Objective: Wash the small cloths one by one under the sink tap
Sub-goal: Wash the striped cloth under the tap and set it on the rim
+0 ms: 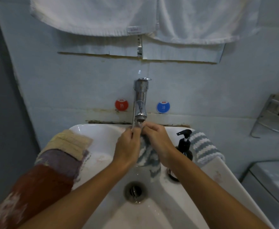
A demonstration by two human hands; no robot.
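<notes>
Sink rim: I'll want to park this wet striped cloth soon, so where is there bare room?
Little on the rim: cloths cover the left side; a soap bottle and another striped cloth crowd the right. Bare: the back-left corner beside the tap, and the near basin in front of the drain.

Two white towels [135, 15] are hanging across the top of the pale tiled wall. A red round sticker [121, 104] and a blue round sticker [163, 106] are sitting on the wall at either side of the chrome fitting. A black pump bottle [184, 146] is standing on the basin's right rim. A metal wall rack [272, 116] is projecting at the right edge, above a grey appliance [271, 184].
</notes>
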